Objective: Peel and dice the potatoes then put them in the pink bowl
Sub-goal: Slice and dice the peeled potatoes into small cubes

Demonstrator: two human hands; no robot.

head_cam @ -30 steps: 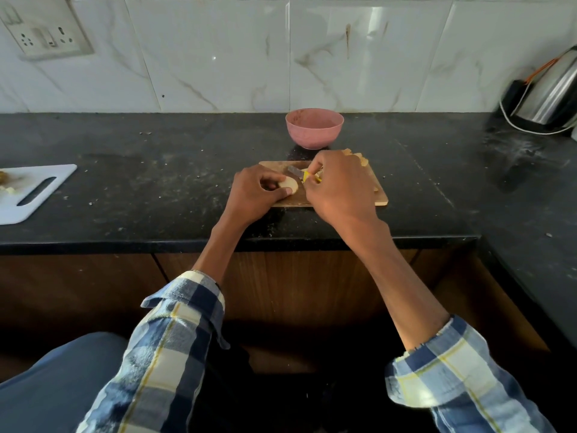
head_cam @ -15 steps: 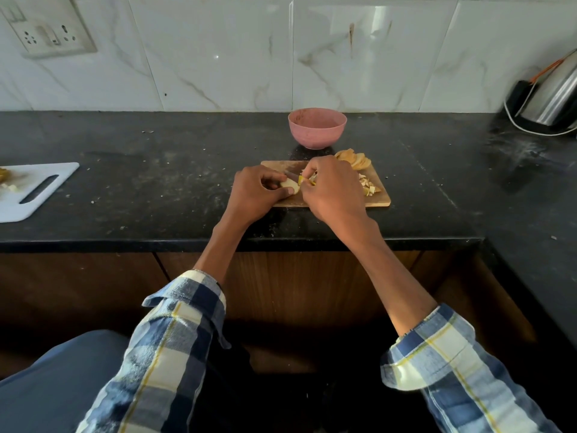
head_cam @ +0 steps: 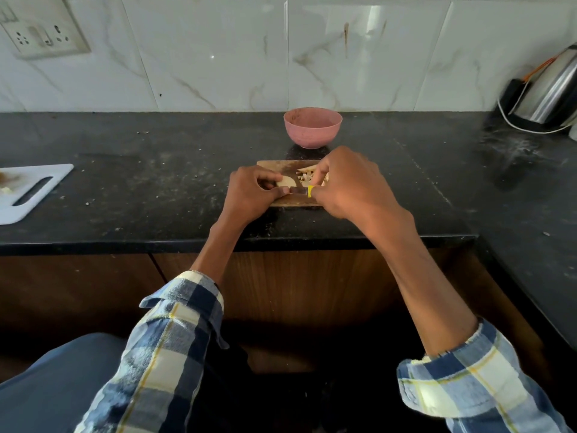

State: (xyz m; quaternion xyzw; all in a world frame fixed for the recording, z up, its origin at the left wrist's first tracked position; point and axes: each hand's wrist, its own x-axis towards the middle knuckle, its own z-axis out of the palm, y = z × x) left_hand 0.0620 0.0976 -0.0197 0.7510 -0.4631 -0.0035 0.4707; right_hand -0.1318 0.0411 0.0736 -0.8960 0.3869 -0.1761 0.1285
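A pale, peeled potato piece [head_cam: 285,181] with a rounded edge lies on the small wooden cutting board [head_cam: 276,166] at the black counter's [head_cam: 156,170] front. Small pale diced bits [head_cam: 306,175] sit just beyond it on the board. The round pink bowl [head_cam: 312,127] stands behind the board, near it. The left hand [head_cam: 251,195], fingers curled, holds the potato piece down. The right hand [head_cam: 349,185] grips a yellow-collared knife [head_cam: 304,191], its blade pointing left toward the left thumb.
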